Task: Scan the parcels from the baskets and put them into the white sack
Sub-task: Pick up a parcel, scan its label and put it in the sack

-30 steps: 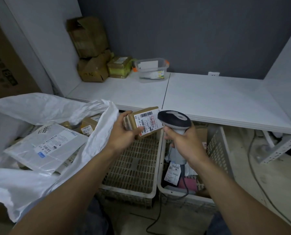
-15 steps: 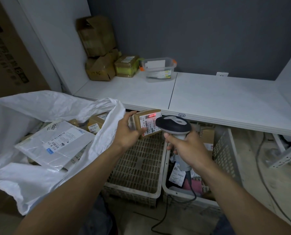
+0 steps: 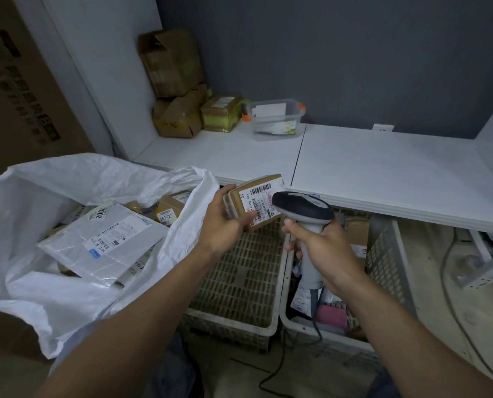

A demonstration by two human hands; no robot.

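My left hand (image 3: 220,222) grips a small brown cardboard parcel (image 3: 255,201) with a white barcode label turned up. My right hand (image 3: 322,251) holds a grey and black barcode scanner (image 3: 302,209) by its handle, its head just right of the label and partly covering it. Both are above the left basket (image 3: 239,280), whose mesh floor is bare. The right basket (image 3: 388,259) holds several parcels, one pink. The open white sack (image 3: 67,297) lies at the left with a grey mailer (image 3: 104,239) and brown boxes inside.
A white shelf top (image 3: 383,173) runs behind the baskets. At its back left stand stacked cardboard boxes (image 3: 173,81) and a clear plastic tub (image 3: 274,119). The scanner cable (image 3: 279,366) trails on the floor. A large brown carton (image 3: 18,90) stands far left.
The red scan light seen on the label half a second ago is gone. The parcel and scanner have stayed close together above the left basket; the view has shifted slightly.
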